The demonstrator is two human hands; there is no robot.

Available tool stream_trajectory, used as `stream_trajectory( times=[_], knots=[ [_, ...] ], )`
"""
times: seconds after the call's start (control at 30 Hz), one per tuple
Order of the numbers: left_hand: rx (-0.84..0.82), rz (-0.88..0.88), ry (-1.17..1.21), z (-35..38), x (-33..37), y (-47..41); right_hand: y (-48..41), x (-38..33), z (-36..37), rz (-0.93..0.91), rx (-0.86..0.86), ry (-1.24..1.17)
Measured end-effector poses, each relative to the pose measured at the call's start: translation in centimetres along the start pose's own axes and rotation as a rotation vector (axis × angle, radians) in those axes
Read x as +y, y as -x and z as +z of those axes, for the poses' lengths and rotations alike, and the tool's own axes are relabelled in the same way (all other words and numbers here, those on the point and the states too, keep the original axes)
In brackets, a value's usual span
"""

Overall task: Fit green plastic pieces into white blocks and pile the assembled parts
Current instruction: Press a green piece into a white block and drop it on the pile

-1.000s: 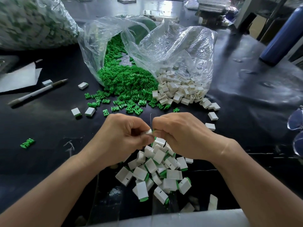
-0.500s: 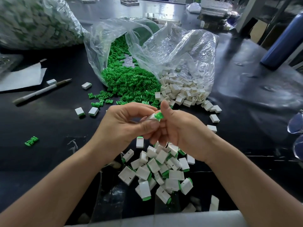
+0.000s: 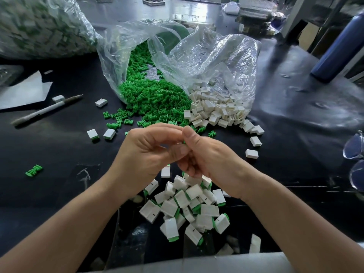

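Grips had drawn tighter together.
Left grip (image 3: pixel 149 152) and right grip (image 3: pixel 208 158) curled, touching, over the assembled pile (image 3: pixel 208 210); any held piece couldn't be told.

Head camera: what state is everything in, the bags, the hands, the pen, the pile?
Green-piece bag: open, on its side, spilling.
White-block bag: open, spilling.
Left hand: curled, touching the other.
Right hand: curled; contents hidden.
Pen: lying flat.
Pile: loose heap.

Plastic pieces (image 3: pixel 155 99) in the left bag (image 3: pixel 116 56), blocks (image 3: pixel 214 109) in the right bag (image 3: pixel 226 62) beside it, pile of assembled parts (image 3: pixel 187 205) on the table (image 3: pixel 59 154) before them, pen (image 3: pixel 45 110) to the left
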State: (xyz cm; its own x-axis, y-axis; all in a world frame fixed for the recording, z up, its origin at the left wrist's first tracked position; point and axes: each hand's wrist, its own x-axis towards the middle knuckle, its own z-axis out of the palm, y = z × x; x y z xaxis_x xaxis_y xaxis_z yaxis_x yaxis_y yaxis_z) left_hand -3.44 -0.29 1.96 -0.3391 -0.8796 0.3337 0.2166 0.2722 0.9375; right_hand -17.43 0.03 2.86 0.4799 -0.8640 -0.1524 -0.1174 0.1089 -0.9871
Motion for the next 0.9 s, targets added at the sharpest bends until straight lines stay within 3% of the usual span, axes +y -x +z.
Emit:
stream_trajectory(
  times=[0.2,0.37,0.5,0.67,0.9],
  knots=[
    [0.033,0.008,-0.044,-0.1,-0.4,0.1,0.0,0.0,0.2,0.01,0.012,0.064],
    [0.029,0.008,-0.094,-0.1,-0.4,0.1,0.3,-0.6,0.5,-0.109,0.002,0.034],
    [0.017,0.002,-0.044,0.0,-0.2,0.0,0.0,0.2,0.3,-0.04,0.073,0.063],
    [0.041,-0.061,0.036,-0.1,0.2,-0.1,0.1,-0.2,0.0,-0.018,0.017,-0.064],
    [0.039,-0.191,0.043,-0.5,0.7,-0.1,0.0,-0.1,-0.4,-0.019,0.0,-0.011]
  ],
)
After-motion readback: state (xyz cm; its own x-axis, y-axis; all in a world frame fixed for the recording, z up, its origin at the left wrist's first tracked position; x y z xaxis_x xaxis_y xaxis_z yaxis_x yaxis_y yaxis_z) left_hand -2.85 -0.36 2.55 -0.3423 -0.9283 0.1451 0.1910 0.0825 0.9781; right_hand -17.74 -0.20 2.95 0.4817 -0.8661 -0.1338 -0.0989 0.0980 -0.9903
